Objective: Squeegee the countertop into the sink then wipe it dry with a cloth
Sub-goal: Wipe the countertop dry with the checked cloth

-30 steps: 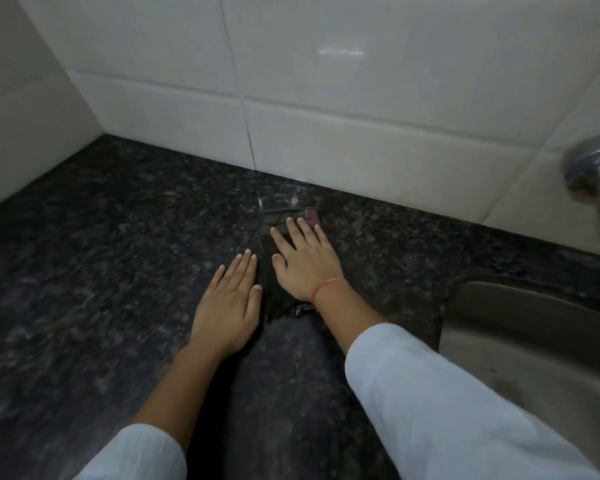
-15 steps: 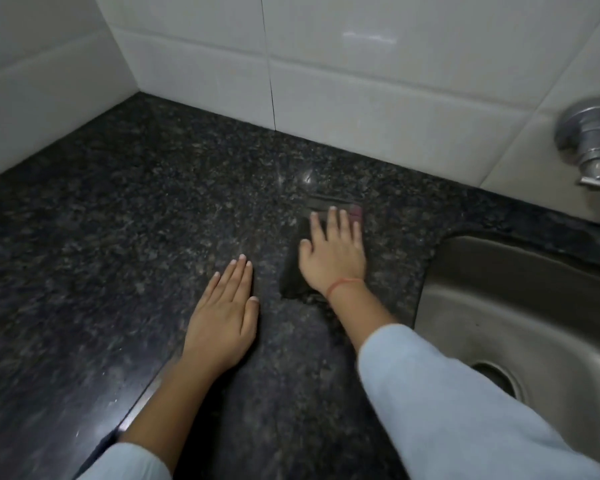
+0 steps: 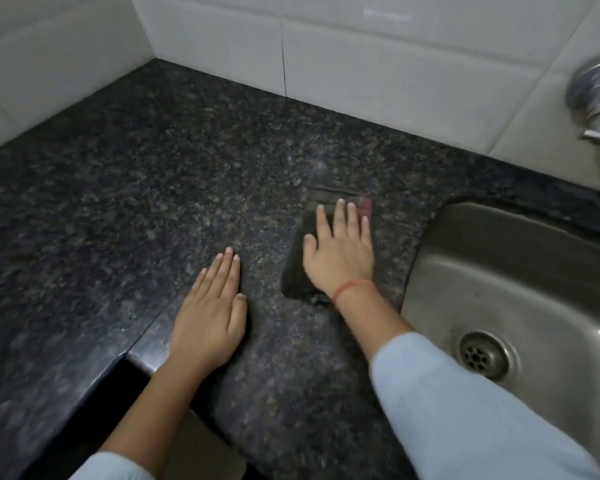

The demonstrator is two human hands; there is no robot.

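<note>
Tabletop point(image 3: 153, 202): dark speckled granite, polished; glossy rounded front edge; L-shaped, w/ an inside corner at lower left.
Wall tiles point(image 3: 378, 64): white, glazed, rectangular, thin grout lines; along back & left side.
Sink point(image 3: 499, 271): brushed steel, dull sheen, rounded corners; set into tabletop at right.
Drain point(image 3: 482, 355): round steel strainer w/ small holes, in sink bottom.
Tap point(image 3: 596, 95): chrome, round base, on wall at upper right; partly cut by frame edge.
Cloth point(image 3: 297, 271): dark, flat, approx. rectangular, reddish patch at far right corner, near edge rumpled; on tabletop just left of sink rim, mostly under right grip point(image 3: 340, 251).
Wrist thread point(image 3: 352, 287): thin, red-orange, round right wrist.
Sleeves point(image 3: 465, 410): pale blue, soft fabric, ending mid-forearm.
Counts: 1 cloth, 1 sink, 1 drain, 1 tap, 1 wrist thread, 2 grips, 2 sleeves.
Right grip: palm down on cloth, fingers straight & slightly spread, thumb out to left; pressing flat, not curled round it.
Left grip point(image 3: 208, 313): palm down on bare tabletop near front edge, fingers straight & together, thumb tucked alongside; holding nothing; beside cloth, not touching it.
</note>
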